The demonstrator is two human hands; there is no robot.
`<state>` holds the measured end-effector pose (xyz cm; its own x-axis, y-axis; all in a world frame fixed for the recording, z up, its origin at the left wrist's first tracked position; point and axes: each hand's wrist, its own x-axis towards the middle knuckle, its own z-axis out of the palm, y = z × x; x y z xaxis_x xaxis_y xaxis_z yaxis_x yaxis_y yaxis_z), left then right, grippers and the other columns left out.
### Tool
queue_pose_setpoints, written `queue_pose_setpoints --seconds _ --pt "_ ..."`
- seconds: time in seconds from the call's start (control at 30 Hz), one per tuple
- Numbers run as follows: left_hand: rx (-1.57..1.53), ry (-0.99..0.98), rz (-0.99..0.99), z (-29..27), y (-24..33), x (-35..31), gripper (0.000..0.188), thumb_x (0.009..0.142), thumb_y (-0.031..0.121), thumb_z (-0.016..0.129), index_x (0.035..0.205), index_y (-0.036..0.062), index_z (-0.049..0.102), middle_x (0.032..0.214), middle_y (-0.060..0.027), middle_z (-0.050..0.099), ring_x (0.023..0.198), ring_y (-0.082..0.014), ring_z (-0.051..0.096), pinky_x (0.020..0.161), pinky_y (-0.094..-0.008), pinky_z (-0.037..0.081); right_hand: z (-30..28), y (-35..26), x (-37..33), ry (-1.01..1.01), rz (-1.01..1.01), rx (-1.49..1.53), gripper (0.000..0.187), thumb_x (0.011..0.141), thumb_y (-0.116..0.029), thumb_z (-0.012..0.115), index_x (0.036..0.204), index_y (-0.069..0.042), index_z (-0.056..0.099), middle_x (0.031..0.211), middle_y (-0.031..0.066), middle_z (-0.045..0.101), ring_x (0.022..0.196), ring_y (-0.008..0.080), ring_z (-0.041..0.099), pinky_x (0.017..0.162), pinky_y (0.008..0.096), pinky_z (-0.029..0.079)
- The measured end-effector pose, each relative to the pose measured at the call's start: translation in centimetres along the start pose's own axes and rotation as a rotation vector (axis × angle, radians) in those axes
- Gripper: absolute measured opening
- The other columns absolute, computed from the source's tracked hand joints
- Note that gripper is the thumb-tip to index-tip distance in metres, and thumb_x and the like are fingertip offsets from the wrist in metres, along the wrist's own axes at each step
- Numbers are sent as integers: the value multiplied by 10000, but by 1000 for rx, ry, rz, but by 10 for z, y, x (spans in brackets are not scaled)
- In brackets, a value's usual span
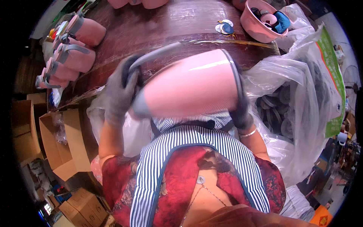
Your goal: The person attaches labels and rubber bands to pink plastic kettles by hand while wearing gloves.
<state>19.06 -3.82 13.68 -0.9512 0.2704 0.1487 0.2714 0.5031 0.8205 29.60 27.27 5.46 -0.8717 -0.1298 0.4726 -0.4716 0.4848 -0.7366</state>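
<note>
I hold a large pink plastic bucket on its side in front of my chest, above the near edge of a dark wooden table. My left hand, in a grey glove, grips the bucket's grey handle near its left end. My right hand, also gloved, clasps the grey rim at the bucket's right side; only part of that hand shows behind the rim.
A row of pink buckets with grey handles lies at the table's left. A pink bowl with small parts stands at the far right. A clear plastic sack of dark round pieces sits to my right. Open cardboard boxes stand at my left.
</note>
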Motion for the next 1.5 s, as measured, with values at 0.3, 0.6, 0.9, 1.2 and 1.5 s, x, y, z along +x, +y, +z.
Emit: queue_pose_setpoints --seconds 0.3,0.6,0.9,1.2,1.5 --pt "687 -290 1168 14 47 16 410 691 206 684 1097 246 653 1068 18 574 1151 -251 554 1038 -527 451 4 86 -10 -268 809 120 415 992 -452 540 1150 -115 726 971 135 737 853 198 698 796 337 529" --pt "256 -305 889 77 -22 47 269 747 134 679 1003 215 678 1166 -1 634 1219 -287 534 1045 -472 422 -39 257 144 226 209 -804 374 875 -364 657 1195 -170 636 1076 138 656 1010 363 626 853 495 494" --pt "110 -94 592 82 -50 3 356 808 112 643 1151 199 681 1340 -87 593 1269 -351 522 1071 -480 396 -49 243 149 358 238 -182 205 893 -110 650 1096 -80 660 1019 94 702 942 275 662 841 384 520" --pt "-263 220 196 102 -77 -21 636 721 273 871 1237 89 546 1306 -146 502 1228 -335 496 1036 -455 422 15 34 85 205 632 619 212 922 3 631 1131 -16 596 1018 75 674 860 135 648 713 269 552" --pt "-4 70 242 83 -76 -18 476 745 185 805 1178 81 638 1273 -162 531 1211 -338 528 1019 -439 457 89 6 48 168 417 333 277 903 -15 685 1164 -5 591 1040 96 700 914 127 670 754 260 568"
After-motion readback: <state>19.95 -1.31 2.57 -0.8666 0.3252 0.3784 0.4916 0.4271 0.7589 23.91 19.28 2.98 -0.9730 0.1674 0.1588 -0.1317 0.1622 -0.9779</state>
